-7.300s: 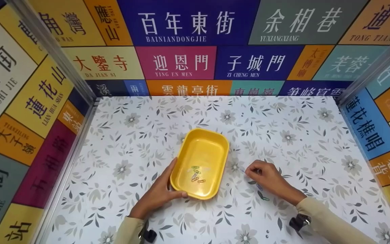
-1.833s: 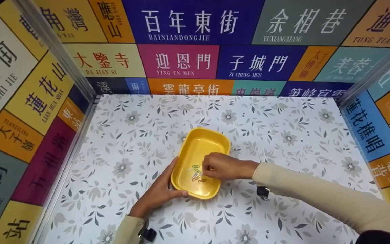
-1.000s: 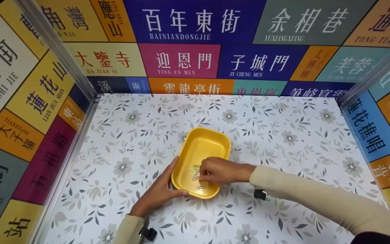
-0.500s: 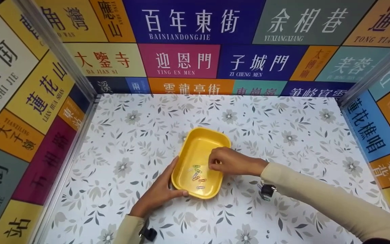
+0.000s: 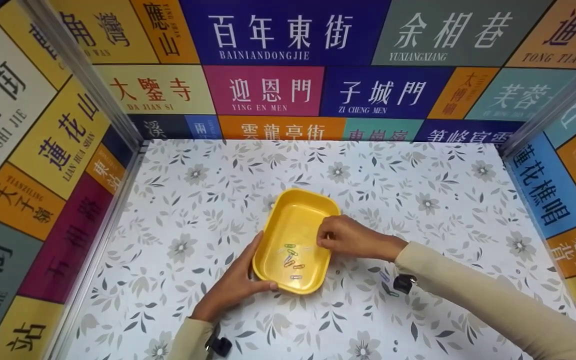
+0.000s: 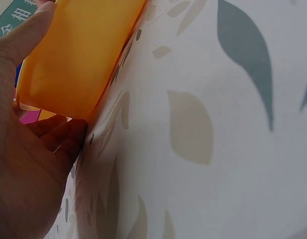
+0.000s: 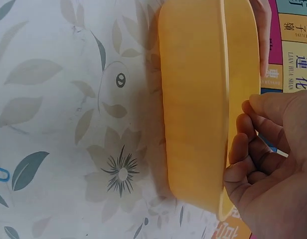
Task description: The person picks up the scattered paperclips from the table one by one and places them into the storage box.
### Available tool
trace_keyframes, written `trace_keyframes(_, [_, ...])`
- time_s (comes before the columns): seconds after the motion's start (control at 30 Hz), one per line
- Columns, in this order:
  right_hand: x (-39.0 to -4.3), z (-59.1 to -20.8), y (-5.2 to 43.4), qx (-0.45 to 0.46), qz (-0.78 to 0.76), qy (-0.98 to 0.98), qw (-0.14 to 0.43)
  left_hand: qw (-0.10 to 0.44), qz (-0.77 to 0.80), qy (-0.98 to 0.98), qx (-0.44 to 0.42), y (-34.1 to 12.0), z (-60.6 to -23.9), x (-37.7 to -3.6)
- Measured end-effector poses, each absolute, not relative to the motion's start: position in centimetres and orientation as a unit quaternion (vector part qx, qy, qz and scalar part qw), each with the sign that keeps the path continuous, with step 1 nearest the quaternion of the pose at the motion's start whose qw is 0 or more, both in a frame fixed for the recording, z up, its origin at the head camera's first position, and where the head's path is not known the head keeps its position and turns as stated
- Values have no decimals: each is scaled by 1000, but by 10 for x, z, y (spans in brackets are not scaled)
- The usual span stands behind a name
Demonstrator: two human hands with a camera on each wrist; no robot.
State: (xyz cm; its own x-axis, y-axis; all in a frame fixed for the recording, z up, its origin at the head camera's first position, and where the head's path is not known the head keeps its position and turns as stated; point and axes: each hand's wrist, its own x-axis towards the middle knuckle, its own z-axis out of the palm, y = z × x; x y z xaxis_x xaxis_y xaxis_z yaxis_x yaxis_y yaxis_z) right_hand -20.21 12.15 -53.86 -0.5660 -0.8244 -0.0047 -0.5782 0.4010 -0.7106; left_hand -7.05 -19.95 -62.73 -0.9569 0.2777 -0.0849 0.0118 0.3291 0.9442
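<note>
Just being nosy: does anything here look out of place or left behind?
Mostly tidy. The paper clips lie inside the yellow tray, which the left hand steadies. Two stray clips remain on the flowered table beside the right sleeve: a blue one and a green one. The right hand hovers over the tray's rim.

The bench (image 5: 418, 170) fills the lower middle of the frame, covered in white cloth printed with grey leaves and flowers. Walls (image 5: 278, 75) rise along the top, left and right, tiled with coloured panels bearing Chinese characters and Latin lettering. Metal posts (image 5: 83, 75) stand at the two far corners. Light is even.
</note>
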Motion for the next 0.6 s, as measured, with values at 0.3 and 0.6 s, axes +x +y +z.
trace_keyframes(0.3, [-201,-540,130,-403,-374,816,177,115,573,807,85,-200,-626,-69])
trace_keyframes(0.6, [-200,-542,140,-366,-401,820,178,111,572,807,94,-200,-627,-70])
